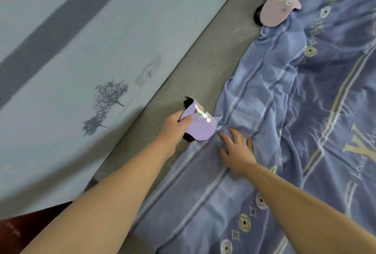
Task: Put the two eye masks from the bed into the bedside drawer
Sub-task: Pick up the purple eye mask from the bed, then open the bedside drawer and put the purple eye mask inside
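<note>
My left hand (176, 125) grips a purple eye mask (200, 124) with a small cartoon print and a black strap, holding it just above the grey bed mat at the quilt's edge. My right hand (237, 148) rests flat with spread fingers on the blue quilt (284, 111), right beside that mask. A second, pink eye mask (276, 8) with a black strap lies farther up the bed, half on the quilt and half on the mat. The bedside drawer is not in view.
A grey woven mat (203, 60) covers the mattress beside the rumpled quilt. A pale blue wall panel (81, 50) with a grey stripe and tree print runs along the left. A dark red wooden surface (24, 231) shows at the bottom left corner.
</note>
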